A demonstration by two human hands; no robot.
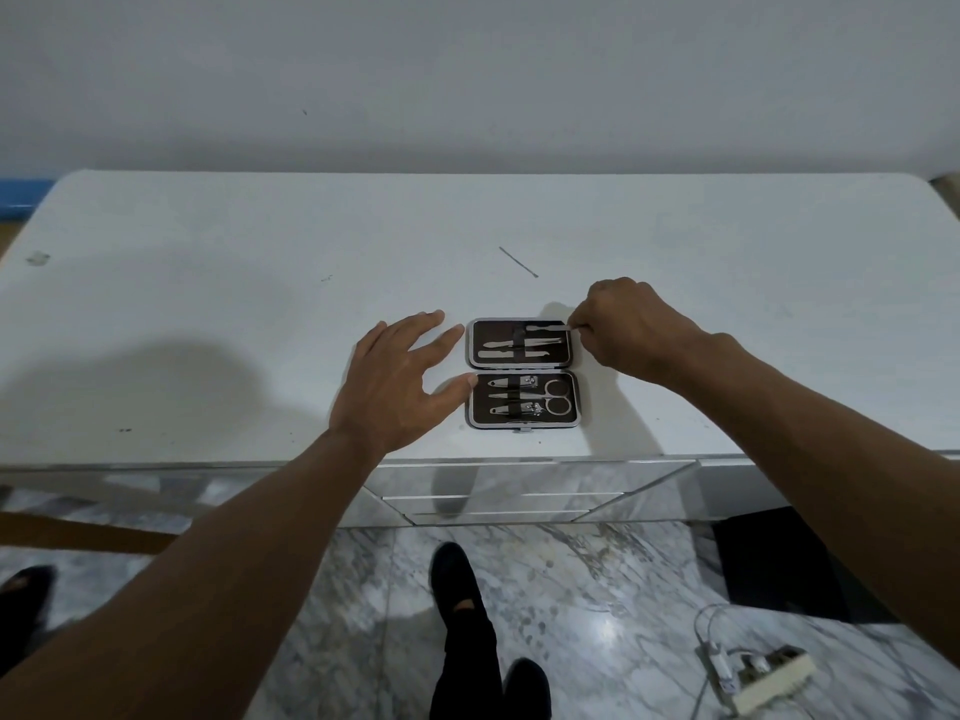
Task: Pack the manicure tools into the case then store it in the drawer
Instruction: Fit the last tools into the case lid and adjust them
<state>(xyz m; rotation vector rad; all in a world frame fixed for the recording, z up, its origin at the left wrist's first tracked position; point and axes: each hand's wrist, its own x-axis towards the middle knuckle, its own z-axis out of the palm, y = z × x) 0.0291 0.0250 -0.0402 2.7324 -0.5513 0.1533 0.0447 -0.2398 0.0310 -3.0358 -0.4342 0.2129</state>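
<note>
Seen from above: an open manicure case (522, 373), dark-lined, lying flat near the front edge of a white dresser top (208, 304). In the near half, strapped under an elastic band: two nail clippers (524, 393), a pointed tool between them, and small scissors (556, 397). In the far half, two flat tools already tucked in.

Right hand (628, 330) at the case's far right corner, thumb and forefinger pinching the end of a slim metal cuticle tool (548, 328), its tip aimed left toward the centre band. Left hand (400, 387) beside the case's left edge, fingers spread, thumb tip touching or nearly touching the near half.

Likely step: threading the tool under the band. Best done by keeping it low and flat, sliding straight leftward, steadying the case with the left thumb so it cannot skid.

One thin tool (518, 261) lying loose on the top beyond the case, not yet packed. Mirrored drawer fronts (498, 496) below, shut.

No brand, label or writing readable anywhere.
</note>
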